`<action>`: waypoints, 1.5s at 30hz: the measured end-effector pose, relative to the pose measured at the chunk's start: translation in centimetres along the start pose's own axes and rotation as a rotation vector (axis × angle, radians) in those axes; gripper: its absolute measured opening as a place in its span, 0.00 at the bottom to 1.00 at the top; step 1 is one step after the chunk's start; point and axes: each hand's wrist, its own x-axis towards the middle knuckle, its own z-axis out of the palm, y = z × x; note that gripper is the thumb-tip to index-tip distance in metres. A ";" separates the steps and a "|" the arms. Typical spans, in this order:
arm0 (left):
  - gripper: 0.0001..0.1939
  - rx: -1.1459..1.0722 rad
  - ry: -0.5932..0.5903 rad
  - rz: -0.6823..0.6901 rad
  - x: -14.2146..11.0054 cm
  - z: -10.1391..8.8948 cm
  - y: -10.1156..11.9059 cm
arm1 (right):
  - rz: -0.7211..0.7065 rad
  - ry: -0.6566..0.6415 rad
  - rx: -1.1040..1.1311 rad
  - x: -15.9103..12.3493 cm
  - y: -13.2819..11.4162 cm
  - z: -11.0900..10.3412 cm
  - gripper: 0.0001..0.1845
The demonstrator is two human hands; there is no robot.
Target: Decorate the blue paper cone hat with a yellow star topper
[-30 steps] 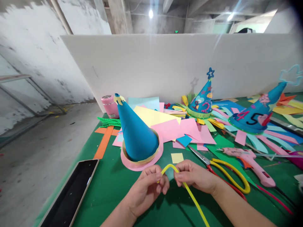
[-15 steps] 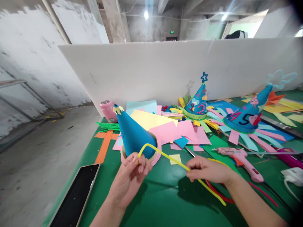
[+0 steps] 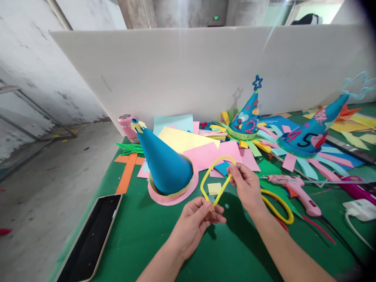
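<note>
A yellow pipe cleaner (image 3: pixel 203 181), bent into a pointed loop, hangs above the green table between my hands. My left hand (image 3: pixel 197 219) pinches the lower point, where its strands come together. Higher up on the right side, my right hand (image 3: pixel 246 184) grips the loop between thumb and fingers. To the left lies a blue paper cone hat (image 3: pixel 164 164) with a pink brim and a yellow paper trim near its tip, tilted toward the upper left. Yellow-handled scissors (image 3: pixel 283 203) rest behind my right wrist, partly hidden by it. Under the loop lies a small yellow paper square (image 3: pixel 214 188).
A phone (image 3: pixel 89 239) lies at the left table edge. Pink glue gun (image 3: pixel 299 190) and white plug (image 3: pixel 360 209) are on the right. Two decorated hats (image 3: pixel 245 121) stand behind, among paper strips. Green pipe cleaners (image 3: pixel 129 149) lie near a pink container (image 3: pixel 126 124). A white board (image 3: pixel 176 74) borders the back.
The yellow pipe cleaner went from a long strand with one bend to a closed loop. Both hands came closer together, the left moving right. The view has tipped downward.
</note>
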 end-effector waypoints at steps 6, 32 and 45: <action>0.09 -0.015 0.015 0.079 0.5 -1.2 -0.2 | 0.133 -0.272 0.004 -2.0 0.2 0.9 0.13; 0.12 0.220 0.011 -0.029 0.6 -2.3 -1.6 | 0.051 -0.580 -0.247 -2.7 1.4 1.2 0.13; 0.13 0.365 0.062 0.038 0.5 -2.4 -1.9 | 0.072 -0.519 -0.159 -3.2 1.3 2.1 0.13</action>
